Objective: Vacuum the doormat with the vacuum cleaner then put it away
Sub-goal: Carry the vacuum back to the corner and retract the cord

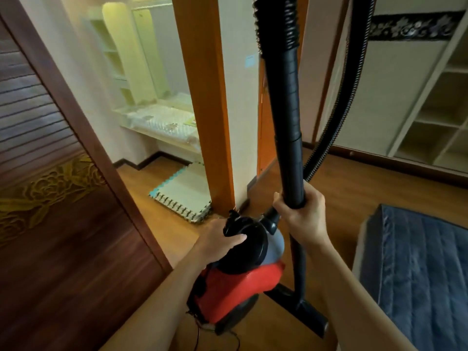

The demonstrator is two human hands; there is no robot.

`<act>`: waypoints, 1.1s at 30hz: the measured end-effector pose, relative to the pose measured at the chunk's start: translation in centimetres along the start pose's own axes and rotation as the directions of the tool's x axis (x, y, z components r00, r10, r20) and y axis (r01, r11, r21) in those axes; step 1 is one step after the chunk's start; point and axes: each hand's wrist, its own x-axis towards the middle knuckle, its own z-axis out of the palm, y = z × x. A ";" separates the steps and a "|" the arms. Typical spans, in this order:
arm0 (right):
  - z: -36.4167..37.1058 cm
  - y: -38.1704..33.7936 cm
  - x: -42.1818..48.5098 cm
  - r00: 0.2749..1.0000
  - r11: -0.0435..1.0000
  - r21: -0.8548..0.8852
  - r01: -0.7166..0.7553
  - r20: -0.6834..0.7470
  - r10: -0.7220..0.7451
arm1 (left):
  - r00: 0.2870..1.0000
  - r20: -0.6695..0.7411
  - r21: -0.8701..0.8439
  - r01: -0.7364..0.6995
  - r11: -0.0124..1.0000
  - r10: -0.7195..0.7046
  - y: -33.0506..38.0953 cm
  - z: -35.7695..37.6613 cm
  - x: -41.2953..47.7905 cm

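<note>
The red and black vacuum cleaner (235,282) is tilted, nose up, above the wooden floor at bottom centre. My left hand (217,243) grips the black top of its body. My right hand (302,210) is closed around the black wand (286,117), which rises upright through the middle of the view. The black floor nozzle (301,307) rests on the floor just right of the body. The ribbed hose (336,117) loops down behind my right hand. A blue quilted doormat (417,274) lies at the right.
A dark carved wooden door (50,173) fills the left. An orange door frame post (210,110) stands straight ahead, with stacked foam mat tiles (182,193) at its foot. White cubby shelves (440,115) line the right wall. A thin power cord (197,338) trails below the vacuum.
</note>
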 end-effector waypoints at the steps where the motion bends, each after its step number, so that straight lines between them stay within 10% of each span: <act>1: -0.6 0.6 1.1 1.000 1.000 -0.014 0.004 -0.011 -0.004 | 1.000 0.002 0.007 -0.014 1.000 0.014 0.5 0.4 1.4; 33: -2.0 25.9 37.8 0.893 0.911 -0.304 -0.280 -0.431 0.131 | 0.913 0.320 -0.258 -0.172 0.951 0.252 7.1 2.3 54.0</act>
